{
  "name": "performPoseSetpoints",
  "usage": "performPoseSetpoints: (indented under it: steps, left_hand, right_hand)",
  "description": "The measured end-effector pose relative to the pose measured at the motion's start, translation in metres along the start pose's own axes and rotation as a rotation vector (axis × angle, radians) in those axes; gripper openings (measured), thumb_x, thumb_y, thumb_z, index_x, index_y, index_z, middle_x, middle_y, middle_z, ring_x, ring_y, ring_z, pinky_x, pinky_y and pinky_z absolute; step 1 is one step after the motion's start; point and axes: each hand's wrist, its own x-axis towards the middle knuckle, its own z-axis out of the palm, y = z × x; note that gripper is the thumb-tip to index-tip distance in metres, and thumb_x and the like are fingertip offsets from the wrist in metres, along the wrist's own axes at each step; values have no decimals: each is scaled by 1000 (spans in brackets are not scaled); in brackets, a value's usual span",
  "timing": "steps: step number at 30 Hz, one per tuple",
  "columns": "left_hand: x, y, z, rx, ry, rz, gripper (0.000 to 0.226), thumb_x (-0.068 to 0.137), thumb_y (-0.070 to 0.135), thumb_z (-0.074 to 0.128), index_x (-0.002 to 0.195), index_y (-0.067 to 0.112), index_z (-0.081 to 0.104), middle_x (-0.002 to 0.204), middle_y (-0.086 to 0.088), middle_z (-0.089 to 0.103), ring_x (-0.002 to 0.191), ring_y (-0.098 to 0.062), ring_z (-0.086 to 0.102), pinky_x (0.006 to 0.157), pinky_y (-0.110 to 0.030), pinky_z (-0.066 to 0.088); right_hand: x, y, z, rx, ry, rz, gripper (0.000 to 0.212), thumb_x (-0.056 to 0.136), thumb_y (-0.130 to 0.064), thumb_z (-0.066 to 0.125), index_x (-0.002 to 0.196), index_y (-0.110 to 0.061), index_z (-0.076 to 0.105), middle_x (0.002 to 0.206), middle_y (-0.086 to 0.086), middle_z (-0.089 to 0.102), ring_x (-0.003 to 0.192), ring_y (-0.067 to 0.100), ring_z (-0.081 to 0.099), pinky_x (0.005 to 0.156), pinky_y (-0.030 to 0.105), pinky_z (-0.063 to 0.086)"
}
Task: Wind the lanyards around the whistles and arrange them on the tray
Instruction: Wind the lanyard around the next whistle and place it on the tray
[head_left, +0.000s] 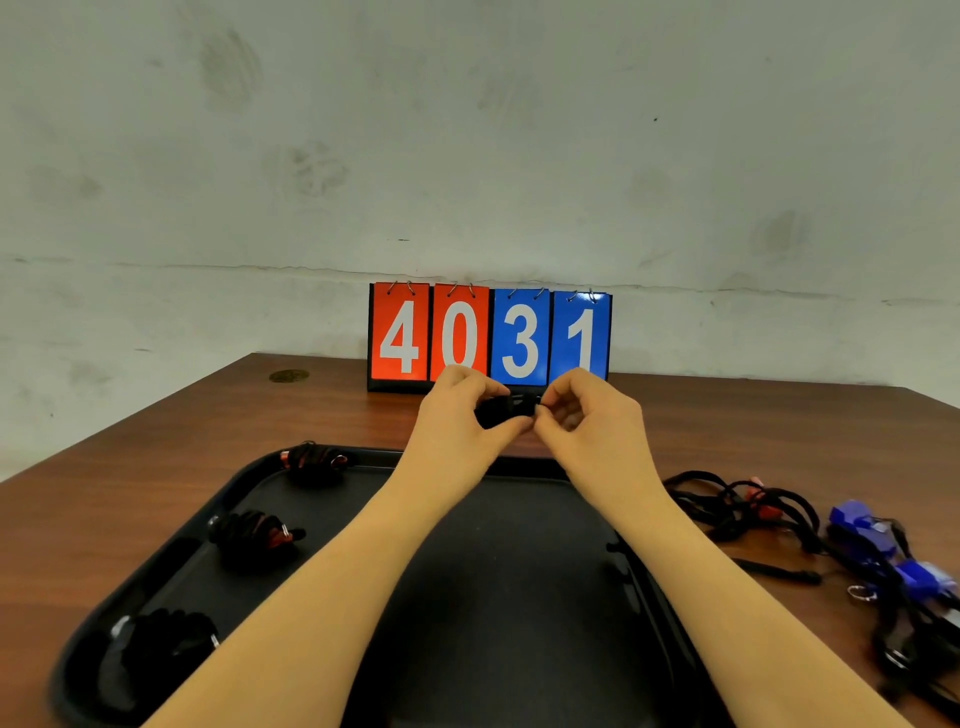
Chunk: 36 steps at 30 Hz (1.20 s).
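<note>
Fingers of both hands meet on a black lanyard-wrapped whistle (506, 411) held above the black tray's (519, 597) far rim, left hand (457, 415) curled round its body, right hand (582, 415) pinching the right end, long axis running left-right between them.

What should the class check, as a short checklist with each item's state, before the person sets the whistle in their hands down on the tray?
1. Both hands on the bundle: left hand and right hand pinch the black wound whistle between them. Ok.
2. Lanyard end tucked in: hidden by the fingers. Cannot tell.
3. Free room on the tray: bare middle and right side. Ok.
4. Earlier bundles in order: three wound whistles lie along the tray's left side. Ok.
5. All whistles wound: a loose tangle and blue whistles lie on the table right of the tray. Not ok.
</note>
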Motion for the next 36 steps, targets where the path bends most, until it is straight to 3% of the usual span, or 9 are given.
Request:
performPoseSetpoints:
  steps: [6, 10, 16, 24, 30, 36]
  left_hand:
    - [0, 3, -1, 16, 19, 18, 31, 81, 25, 68, 110, 16, 62, 106, 5, 55, 94, -2, 48, 79, -8, 37]
    - [2, 7, -7, 56, 36, 78, 32, 81, 28, 68, 111, 17, 64, 104, 6, 57, 93, -3, 50, 82, -16, 42]
    - [7, 10, -28, 137, -57, 72, 34, 81, 26, 68, 113, 16, 63, 102, 3, 55, 89, -3, 45, 73, -6, 32]
    - [-6, -10, -50, 159, -213, -89, 37, 83, 24, 66, 120, 21, 61, 117, 3, 61, 103, -4, 49, 88, -17, 33]
    - [-14, -23, -39, 172, -291, -207, 44, 88, 14, 60, 131, 19, 51, 133, -1, 51, 123, -16, 47, 102, -27, 35]
    - [-17, -31, -20, 175, -241, -268, 36, 87, 10, 61, 121, 15, 52, 124, -2, 55, 115, -16, 51, 94, -23, 38]
  right_hand:
    - [3, -2, 0, -32, 3, -16, 12, 81, -4, 63, 78, -11, 54, 71, -5, 53, 65, 7, 50, 64, 6, 41]
    - [3, -8, 1, 94, 53, 33, 15, 81, 0, 61, 80, -13, 54, 73, -4, 55, 66, 6, 51, 64, 6, 43]
    - [2, -18, 6, 167, 43, 87, 12, 84, -2, 60, 86, -14, 62, 79, -4, 60, 71, 2, 55, 67, 3, 43]
    - [-5, -24, 27, 89, -117, 114, 12, 85, -2, 59, 87, -13, 64, 84, -4, 61, 78, 1, 54, 65, 3, 39]
    - [-6, -13, 41, 14, -218, 207, 13, 86, -4, 58, 88, -14, 67, 85, -4, 62, 82, 9, 58, 70, 11, 42]
    - [-18, -2, 52, -75, -251, 259, 15, 89, -4, 55, 91, -18, 59, 82, -5, 58, 78, 10, 56, 70, 17, 44]
